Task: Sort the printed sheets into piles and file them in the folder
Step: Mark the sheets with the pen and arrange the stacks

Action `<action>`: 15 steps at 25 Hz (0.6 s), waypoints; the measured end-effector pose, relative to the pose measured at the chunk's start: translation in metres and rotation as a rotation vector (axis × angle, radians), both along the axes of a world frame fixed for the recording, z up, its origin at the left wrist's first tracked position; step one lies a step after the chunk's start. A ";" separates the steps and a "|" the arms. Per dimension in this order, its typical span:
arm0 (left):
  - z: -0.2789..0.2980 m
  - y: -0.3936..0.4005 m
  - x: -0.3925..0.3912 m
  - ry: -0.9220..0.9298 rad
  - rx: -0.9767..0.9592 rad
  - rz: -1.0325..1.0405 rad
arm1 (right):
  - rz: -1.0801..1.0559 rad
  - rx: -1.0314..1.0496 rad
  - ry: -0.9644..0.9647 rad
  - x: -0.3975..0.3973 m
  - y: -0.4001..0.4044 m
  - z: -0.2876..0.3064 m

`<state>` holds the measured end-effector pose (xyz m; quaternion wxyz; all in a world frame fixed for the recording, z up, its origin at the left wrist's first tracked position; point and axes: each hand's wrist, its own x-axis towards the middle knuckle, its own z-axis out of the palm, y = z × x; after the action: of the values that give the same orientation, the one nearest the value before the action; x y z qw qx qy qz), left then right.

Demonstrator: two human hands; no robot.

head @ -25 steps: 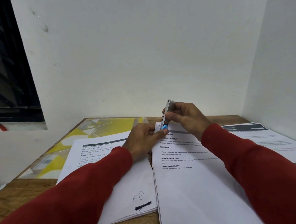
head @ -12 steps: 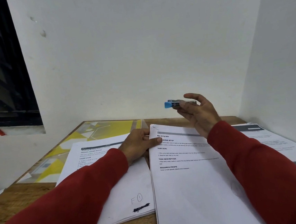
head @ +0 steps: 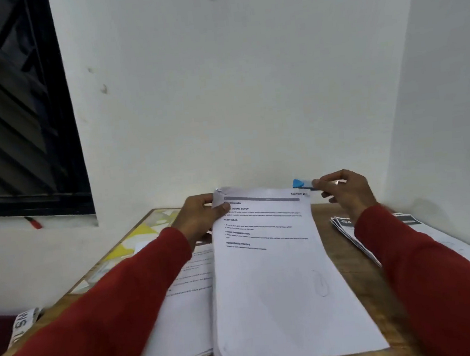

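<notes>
Wooden table (head: pixel 347 256); folder (head: pixel 136 239) half-hidden under sheets (head: pixel 272 283).

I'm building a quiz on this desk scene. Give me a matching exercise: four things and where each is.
Things:
1 stapler
2 middle stack
3 folder
4 right pile

Places:
A under the left pile, far left of the desk
B behind the right sleeve
C in the right hand
D top corner gripped by the left hand

Pairs: 1-C, 2-D, 3-A, 4-B
</notes>
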<state>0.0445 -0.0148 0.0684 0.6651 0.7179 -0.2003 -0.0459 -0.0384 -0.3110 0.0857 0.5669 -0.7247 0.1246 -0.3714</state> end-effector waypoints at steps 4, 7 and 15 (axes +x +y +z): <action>0.008 0.058 0.019 0.002 0.070 0.141 | -0.026 -0.340 0.171 -0.002 0.033 -0.033; -0.012 0.096 0.026 0.031 0.142 0.221 | 0.032 -0.437 0.264 0.001 0.045 -0.053; -0.043 0.135 0.040 -0.182 0.512 0.362 | 0.063 -0.671 0.422 -0.013 0.057 -0.068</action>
<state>0.0849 0.1199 0.0256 0.4395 0.8870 -0.1101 0.0887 -0.0511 -0.2538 0.0174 0.2714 -0.9336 0.0878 -0.2170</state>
